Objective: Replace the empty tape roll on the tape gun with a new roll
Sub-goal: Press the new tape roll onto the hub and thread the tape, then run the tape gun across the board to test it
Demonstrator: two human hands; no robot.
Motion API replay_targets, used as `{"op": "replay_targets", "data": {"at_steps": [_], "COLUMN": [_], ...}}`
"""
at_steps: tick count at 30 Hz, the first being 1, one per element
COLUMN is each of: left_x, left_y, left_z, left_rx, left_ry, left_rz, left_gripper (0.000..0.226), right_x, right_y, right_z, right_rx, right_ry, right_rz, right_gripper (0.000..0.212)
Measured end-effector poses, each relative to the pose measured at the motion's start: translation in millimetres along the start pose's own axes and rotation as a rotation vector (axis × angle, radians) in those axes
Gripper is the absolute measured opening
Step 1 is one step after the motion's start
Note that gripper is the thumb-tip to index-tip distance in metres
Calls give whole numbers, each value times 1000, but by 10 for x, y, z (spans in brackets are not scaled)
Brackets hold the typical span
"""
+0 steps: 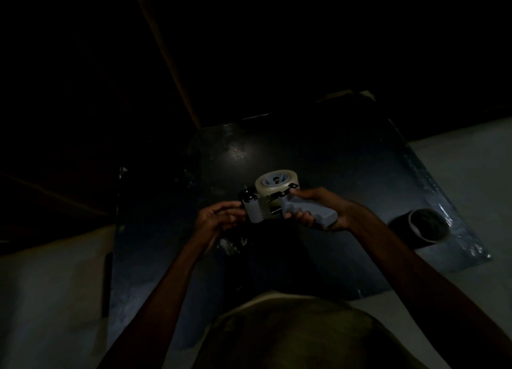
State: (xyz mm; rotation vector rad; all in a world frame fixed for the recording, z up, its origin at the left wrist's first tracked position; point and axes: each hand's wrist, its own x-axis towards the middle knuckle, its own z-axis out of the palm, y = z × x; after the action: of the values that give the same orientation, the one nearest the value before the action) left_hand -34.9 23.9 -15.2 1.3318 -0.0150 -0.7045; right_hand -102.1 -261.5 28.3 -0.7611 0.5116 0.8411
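Very dim head view, underexposed throughout. The only well-lit zone lies just below centre, where the tape gun (273, 202) and its clear roll (273, 184) appear pale and legible. A soft specular glare marks the dark glossy mat (346, 161) at 12 o'clock from the gun. The field from 9 through 2 o'clock is near black. Wide-angle bending shows at the edges; detail is soft and noisy.

In dim light, the right hand (318, 213) grips the handle of a tape gun (277, 202) carrying a clear tape roll (273, 187). The left hand (219, 220) touches its front end. An empty core (424, 227) lies right on the dark sheet (332, 152).
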Motion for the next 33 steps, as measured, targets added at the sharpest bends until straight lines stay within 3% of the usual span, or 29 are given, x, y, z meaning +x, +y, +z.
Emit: {"op": "replay_targets", "data": {"at_steps": [4, 9, 15, 22, 26, 29, 33], "left_x": [77, 285, 528, 782, 904, 972, 1065], "left_y": [38, -39, -32, -1, -68, -220, -443], "left_z": [80, 269, 344, 440, 474, 392, 184], "left_rx": [216, 511, 752, 909, 949, 1039, 1291], "left_ry": [-25, 7, 8, 238, 264, 183, 75], "left_rz": [63, 161, 220, 382, 515, 526, 484], "left_gripper": [35, 23, 15, 22, 18, 23, 57], "right_x": [-63, -135, -172, 0, 204, 364, 358], "right_y": [41, 111, 161, 316, 564, 798, 993], "right_z": [6, 36, 215, 351, 345, 333, 388], "right_rx": [13, 33, -92, -117, -311, -479, -843], "right_ry": [51, 139, 360, 583, 803, 948, 1120], "right_rz": [-76, -158, -288, -506, -592, -587, -555], "right_gripper": [50, 30, 19, 10, 17, 25, 25]}}
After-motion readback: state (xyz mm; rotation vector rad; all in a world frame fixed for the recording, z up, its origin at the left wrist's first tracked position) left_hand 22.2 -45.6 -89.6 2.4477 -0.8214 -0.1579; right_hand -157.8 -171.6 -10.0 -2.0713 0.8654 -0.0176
